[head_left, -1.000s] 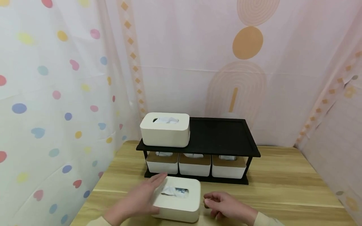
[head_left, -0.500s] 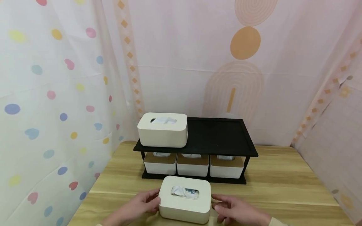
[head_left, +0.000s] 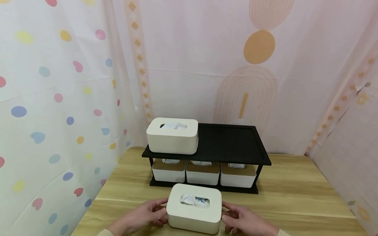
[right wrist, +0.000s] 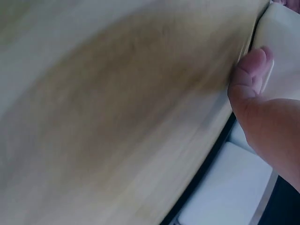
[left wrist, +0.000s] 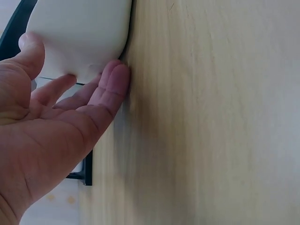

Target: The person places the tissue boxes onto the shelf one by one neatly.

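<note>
A cream tissue box (head_left: 193, 213) sits on the table in front of the black two-tier rack, with a white tissue and blue packaging showing in its oval slot. At its left end, my left hand (head_left: 144, 216) grips with the thumb toward the near corner and the fingers bent around the end; in the left wrist view the fingertips (left wrist: 117, 79) reach the lower edge at the tabletop. My right hand (head_left: 245, 219) grips the opposite end, and its bent fingers (right wrist: 253, 63) lie against the box wall in the right wrist view.
The black rack (head_left: 230, 144) carries another cream tissue box (head_left: 172, 141) at its upper left. Three white tissue boxes with brown lids, one being the middle box (head_left: 202, 177), line the lower tier. Patterned curtains (head_left: 189, 65) surround the wooden table (head_left: 301, 190).
The near tissue box has shifted right. My left hand has dropped from its top left corner to its left end, and my right hand has come against the right end.
</note>
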Demonstrator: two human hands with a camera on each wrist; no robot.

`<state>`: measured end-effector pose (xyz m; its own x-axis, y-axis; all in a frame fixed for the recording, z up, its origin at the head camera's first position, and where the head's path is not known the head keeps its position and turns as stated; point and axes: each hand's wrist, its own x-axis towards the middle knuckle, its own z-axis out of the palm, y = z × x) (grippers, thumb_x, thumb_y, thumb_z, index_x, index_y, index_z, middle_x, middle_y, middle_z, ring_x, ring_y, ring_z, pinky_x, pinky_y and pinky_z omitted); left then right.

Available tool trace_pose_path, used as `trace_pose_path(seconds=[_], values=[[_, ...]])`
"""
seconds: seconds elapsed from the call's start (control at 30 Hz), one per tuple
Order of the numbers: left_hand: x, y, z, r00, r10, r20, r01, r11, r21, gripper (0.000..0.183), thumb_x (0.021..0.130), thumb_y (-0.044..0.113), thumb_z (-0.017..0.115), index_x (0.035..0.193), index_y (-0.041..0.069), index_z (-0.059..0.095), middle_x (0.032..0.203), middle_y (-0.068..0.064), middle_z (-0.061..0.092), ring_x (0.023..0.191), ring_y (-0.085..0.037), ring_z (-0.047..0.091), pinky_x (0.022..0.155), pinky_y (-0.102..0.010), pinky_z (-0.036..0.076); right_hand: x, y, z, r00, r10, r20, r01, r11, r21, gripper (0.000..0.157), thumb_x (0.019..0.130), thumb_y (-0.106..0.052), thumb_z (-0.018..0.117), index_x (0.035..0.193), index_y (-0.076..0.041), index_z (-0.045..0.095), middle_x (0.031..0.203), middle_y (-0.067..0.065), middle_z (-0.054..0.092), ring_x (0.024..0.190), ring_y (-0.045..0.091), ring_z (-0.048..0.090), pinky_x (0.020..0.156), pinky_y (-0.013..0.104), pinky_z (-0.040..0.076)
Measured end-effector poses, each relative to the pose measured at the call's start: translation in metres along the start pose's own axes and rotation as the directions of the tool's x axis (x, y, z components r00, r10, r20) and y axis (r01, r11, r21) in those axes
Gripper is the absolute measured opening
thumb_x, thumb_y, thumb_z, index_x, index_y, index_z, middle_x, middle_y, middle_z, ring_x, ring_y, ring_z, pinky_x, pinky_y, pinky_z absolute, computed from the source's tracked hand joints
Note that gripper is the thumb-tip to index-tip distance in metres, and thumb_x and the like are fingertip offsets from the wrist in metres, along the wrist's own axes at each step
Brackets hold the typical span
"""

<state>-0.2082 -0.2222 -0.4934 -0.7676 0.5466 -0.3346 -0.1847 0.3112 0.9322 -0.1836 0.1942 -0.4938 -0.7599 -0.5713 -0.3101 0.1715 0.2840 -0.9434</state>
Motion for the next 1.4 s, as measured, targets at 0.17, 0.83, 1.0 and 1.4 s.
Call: trace_pose_path(seconds=[0.17, 0.83, 1.0, 1.4], values=[[0.001, -0.003, 0.005, 1.0, 0.006, -0.023, -0.007, 1.0, -0.02, 0.07, 0.111, 0.027, 0.061, 0.162, -0.009, 0.031, 0.119, -0.01, 0.071, 0.101, -0.023, 0.069, 0.084, -0.038, 0.06, 0.003, 0.007, 0.002, 0.999, -0.002, -0.037, 0.003, 1.0, 0.027, 0.079, 0.112, -0.035, 0.058, 0.167, 0.007, 0.019, 0.107, 0.009, 0.074, 0.091, 0.019, 0.067, 0.077, 0.031, 0.057], [-0.005, 0.076, 0.05, 0.959, 0.237, -0.157, -0.237, 0.971, 0.016, 0.07, 0.109, 0.029, 0.064, 0.167, 0.004, 0.034, 0.149, -0.022, 0.059, 0.107, -0.024, 0.065, 0.086, -0.033, 0.06, -0.054, -0.046, -0.031, 0.972, -0.159, -0.176, 0.156, 0.987, -0.029, 0.078, 0.114, -0.025, 0.054, 0.168, 0.006, 0.007, 0.131, 0.01, 0.065, 0.101, 0.016, 0.066, 0.082, 0.03, 0.059], [-0.002, 0.112, 0.059, 0.929, 0.308, -0.206, -0.3, 0.952, 0.066, 0.065, 0.109, 0.028, 0.064, 0.166, 0.01, 0.038, 0.15, -0.021, 0.059, 0.107, -0.023, 0.066, 0.083, -0.028, 0.059, -0.069, -0.07, -0.042, 0.948, -0.221, -0.227, 0.208, 0.975, -0.081, 0.075, 0.115, -0.023, 0.051, 0.168, 0.005, 0.007, 0.122, 0.004, 0.063, 0.097, 0.011, 0.063, 0.08, 0.026, 0.058], [0.039, 0.16, 0.071, 0.874, 0.385, -0.295, -0.361, 0.923, 0.135, 0.067, 0.107, 0.037, 0.068, 0.166, 0.026, 0.039, 0.148, -0.011, 0.064, 0.106, -0.018, 0.065, 0.085, -0.033, 0.057, -0.076, -0.108, -0.073, 0.902, -0.246, -0.354, 0.216, 0.969, -0.123, 0.069, 0.118, -0.031, 0.042, 0.172, -0.002, 0.009, 0.1, -0.001, 0.063, 0.087, 0.01, 0.062, 0.08, 0.027, 0.056]])
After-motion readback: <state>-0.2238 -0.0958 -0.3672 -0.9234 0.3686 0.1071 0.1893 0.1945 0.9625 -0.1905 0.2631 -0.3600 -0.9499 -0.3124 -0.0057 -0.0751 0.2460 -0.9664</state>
